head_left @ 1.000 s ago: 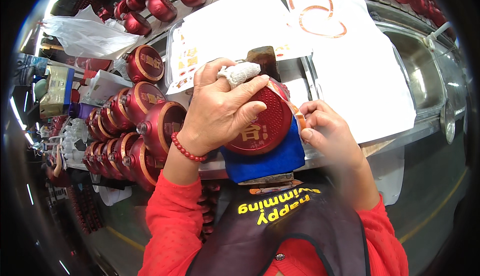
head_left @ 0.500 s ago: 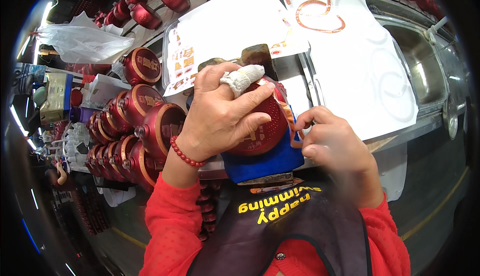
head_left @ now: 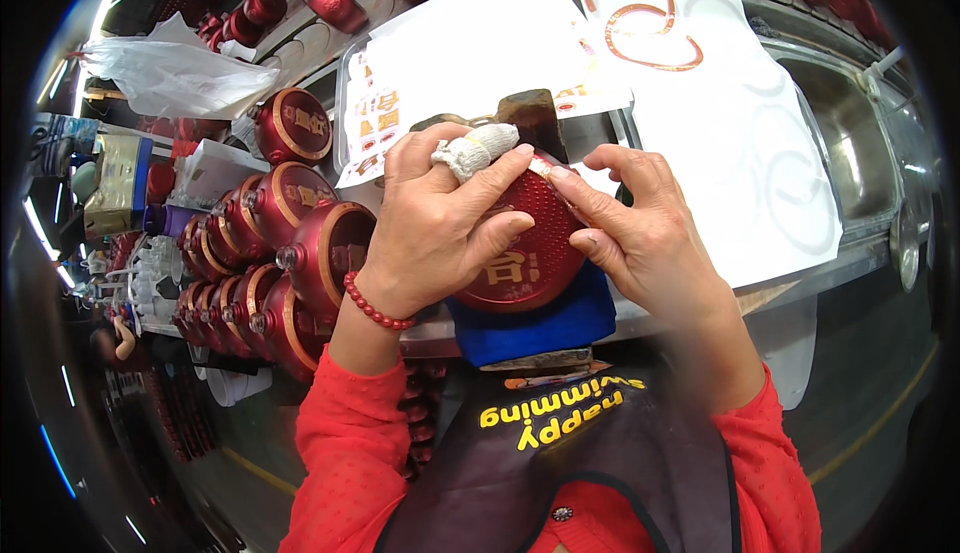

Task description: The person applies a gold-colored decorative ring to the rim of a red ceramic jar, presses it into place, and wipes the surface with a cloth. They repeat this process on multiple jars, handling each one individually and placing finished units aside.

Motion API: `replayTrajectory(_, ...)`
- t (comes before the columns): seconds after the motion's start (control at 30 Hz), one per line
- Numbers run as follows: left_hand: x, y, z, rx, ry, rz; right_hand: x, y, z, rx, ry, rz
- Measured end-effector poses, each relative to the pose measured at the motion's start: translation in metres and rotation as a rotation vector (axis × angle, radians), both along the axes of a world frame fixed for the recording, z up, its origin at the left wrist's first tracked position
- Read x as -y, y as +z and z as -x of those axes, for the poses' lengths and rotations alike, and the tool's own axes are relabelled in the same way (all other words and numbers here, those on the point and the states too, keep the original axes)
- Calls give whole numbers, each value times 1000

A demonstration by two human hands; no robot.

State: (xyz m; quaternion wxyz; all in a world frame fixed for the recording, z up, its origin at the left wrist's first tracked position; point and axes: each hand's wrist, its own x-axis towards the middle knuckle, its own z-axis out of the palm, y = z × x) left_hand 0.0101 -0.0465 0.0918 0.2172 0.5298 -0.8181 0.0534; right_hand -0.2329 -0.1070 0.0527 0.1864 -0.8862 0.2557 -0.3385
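A round, dark red bottle (head_left: 530,253) with a dotted face and gold characters rests against a blue cloth pad (head_left: 535,321) in front of me. My left hand (head_left: 445,208) is wrapped over its upper left, index fingertip at the top rim and thumb over the face. One finger of that hand wears a white cloth wrapping (head_left: 478,150). On the upper right rim, my right hand (head_left: 640,218) presses with its fingers, the thumb lower along the edge. A small bit of an orange-gold strip shows between the fingertips; the rest is hidden by my right hand.
Several finished-looking red bottles (head_left: 330,253) with gold rims are stacked at the left. Behind the work lie white decal sheets (head_left: 470,33); curved orange strips (head_left: 655,48) lie on a white sheet at the right. A metal sink (head_left: 850,133) stands far right, a plastic bag (head_left: 180,73) far left.
My right hand has moved up and left, from the loose strip hanging at the bottle's right side to its upper rim. The hanging strip is no longer visible there. My left hand stays on the bottle.
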Motion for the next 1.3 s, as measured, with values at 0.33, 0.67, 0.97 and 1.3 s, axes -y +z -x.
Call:
replayTrajectory(0.33,1,0,1,14,-45,29,-2,3,-5,16,-9,48)
replayTrajectory(0.67,-1,1,0,4,12,0,-2,5,-7,-7,-56,50)
replayTrajectory(0.97,-1,0,-2,-38,1,16,-4,-3,-3,74,-94,-67)
replayTrajectory(1.3,12,3,1,-176,-81,7,-6,2,3,242,-101,-263)
